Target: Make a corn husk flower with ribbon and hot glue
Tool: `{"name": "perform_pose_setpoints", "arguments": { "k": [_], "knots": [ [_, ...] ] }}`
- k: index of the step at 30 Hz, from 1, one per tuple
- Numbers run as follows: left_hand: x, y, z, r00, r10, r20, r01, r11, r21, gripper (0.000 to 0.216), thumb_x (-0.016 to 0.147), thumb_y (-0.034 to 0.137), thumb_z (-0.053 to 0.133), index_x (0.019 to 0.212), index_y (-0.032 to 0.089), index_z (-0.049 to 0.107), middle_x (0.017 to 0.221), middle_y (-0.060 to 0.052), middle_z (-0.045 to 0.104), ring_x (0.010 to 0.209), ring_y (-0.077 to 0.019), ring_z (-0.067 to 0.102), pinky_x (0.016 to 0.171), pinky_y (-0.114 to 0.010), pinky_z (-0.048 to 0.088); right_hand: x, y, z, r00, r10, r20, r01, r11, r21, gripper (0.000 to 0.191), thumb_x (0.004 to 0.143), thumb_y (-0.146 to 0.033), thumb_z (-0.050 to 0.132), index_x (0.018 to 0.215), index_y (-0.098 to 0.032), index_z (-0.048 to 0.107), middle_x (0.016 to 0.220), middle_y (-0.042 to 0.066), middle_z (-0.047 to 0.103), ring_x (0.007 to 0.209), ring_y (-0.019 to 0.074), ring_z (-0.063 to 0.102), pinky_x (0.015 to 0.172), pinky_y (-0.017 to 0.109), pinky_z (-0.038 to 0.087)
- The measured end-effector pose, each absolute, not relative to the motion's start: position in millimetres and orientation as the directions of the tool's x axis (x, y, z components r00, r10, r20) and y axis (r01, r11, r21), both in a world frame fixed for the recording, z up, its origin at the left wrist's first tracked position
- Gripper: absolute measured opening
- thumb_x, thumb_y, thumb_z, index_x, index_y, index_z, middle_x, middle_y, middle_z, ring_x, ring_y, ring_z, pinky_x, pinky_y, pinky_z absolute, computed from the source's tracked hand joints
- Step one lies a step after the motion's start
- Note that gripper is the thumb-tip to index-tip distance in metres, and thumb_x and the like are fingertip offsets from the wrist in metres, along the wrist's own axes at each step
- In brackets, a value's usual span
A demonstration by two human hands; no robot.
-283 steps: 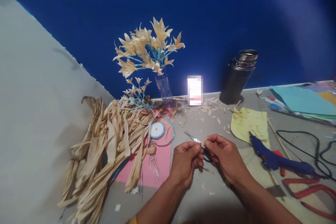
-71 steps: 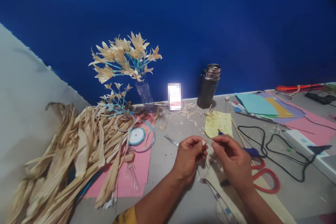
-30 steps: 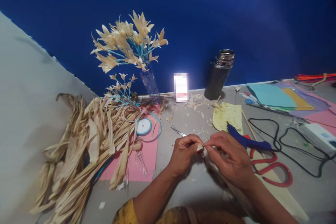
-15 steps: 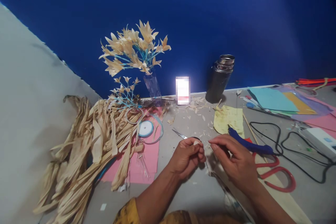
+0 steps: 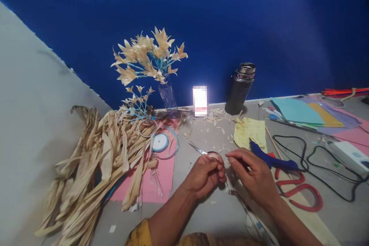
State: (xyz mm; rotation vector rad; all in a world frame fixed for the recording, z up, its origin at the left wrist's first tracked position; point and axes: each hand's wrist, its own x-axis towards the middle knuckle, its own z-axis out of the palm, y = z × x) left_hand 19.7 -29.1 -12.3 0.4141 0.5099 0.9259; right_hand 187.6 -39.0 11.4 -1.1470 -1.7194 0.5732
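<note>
My left hand (image 5: 205,173) is closed in a pinch on a small pale husk piece (image 5: 213,156), held just above the grey table (image 5: 201,215). My right hand (image 5: 255,177) is beside it, with its fingertips drawn together close to the left thumb. What the right fingers grip is too small to name. A thin clear strip (image 5: 240,205) runs from between the hands toward my body. Small silver scissors (image 5: 196,148) lie just beyond the left hand.
A pile of dried corn husks (image 5: 95,161) lies left, over pink paper (image 5: 161,177) with a ribbon spool (image 5: 160,142). At the back stand a vase of husk flowers (image 5: 152,59) and a metal flask (image 5: 241,92). A blue glue gun (image 5: 272,158), red scissors (image 5: 307,194), black cable (image 5: 305,148) and coloured sheets (image 5: 296,110) lie right.
Half a second ago my hands were slightly apart; the right fingertips have since closed in beside the left thumb. The husk piece stays pinched in my left hand.
</note>
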Motion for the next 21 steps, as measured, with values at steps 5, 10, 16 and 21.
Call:
{"name": "perform_pose_setpoints", "arguments": {
  "k": [5, 10, 16, 21],
  "knots": [
    [16, -30, -15, 0.698, 0.686, -0.205, -0.527, 0.686, 0.502, 0.035, 0.072, 0.035, 0.091, 0.077, 0.012, 0.065, 0.069, 0.002, 0.051, 0.058, -0.0109, 0.052, 0.054, -0.026, 0.04, 190, -27, 20, -0.226, 0.948, 0.226, 0.304, 0.288, -0.908, 0.025, 0.1, -0.033, 0.055, 0.096, -0.023, 0.077, 0.094, 0.005, 0.074, 0.09, 0.0198, 0.068, 0.081, 0.03, 0.051],
    [11, -29, -16, 0.827, 0.519, -0.217, -0.404, 0.816, 0.414, 0.034, 0.07, 0.032, 0.09, 0.073, 0.012, 0.063, 0.069, 0.001, 0.05, 0.059, -0.0116, 0.053, 0.051, -0.026, 0.038, 194, -20, 21, -0.438, 0.899, -0.014, 0.101, 0.034, -0.994, 0.031, 0.094, -0.044, 0.066, 0.078, -0.019, 0.073, 0.078, 0.001, 0.066, 0.076, 0.017, 0.063, 0.074, 0.029, 0.049],
    [15, -30, -18, 0.785, 0.562, -0.259, -0.414, 0.788, 0.455, 0.036, 0.069, 0.038, 0.09, 0.075, 0.011, 0.067, 0.065, 0.0, 0.055, 0.055, -0.0125, 0.056, 0.051, -0.027, 0.043, 190, -24, 13, -0.391, 0.908, -0.151, -0.1, -0.205, -0.974, 0.032, 0.082, -0.047, 0.08, 0.074, -0.019, 0.068, 0.062, -0.001, 0.064, 0.06, 0.0153, 0.061, 0.061, 0.028, 0.049],
    [24, -33, -16, 0.44, 0.832, -0.339, -0.501, 0.54, 0.676, 0.044, 0.069, 0.048, 0.09, 0.085, 0.011, 0.073, 0.077, -0.008, 0.071, 0.06, -0.015, 0.064, 0.055, -0.027, 0.05, 184, -24, 14, -0.189, 0.946, -0.262, -0.234, -0.303, -0.924, 0.038, 0.071, -0.052, 0.087, 0.071, -0.018, 0.071, 0.055, -0.001, 0.062, 0.047, 0.0116, 0.051, 0.048, 0.025, 0.039]
  ]
}}
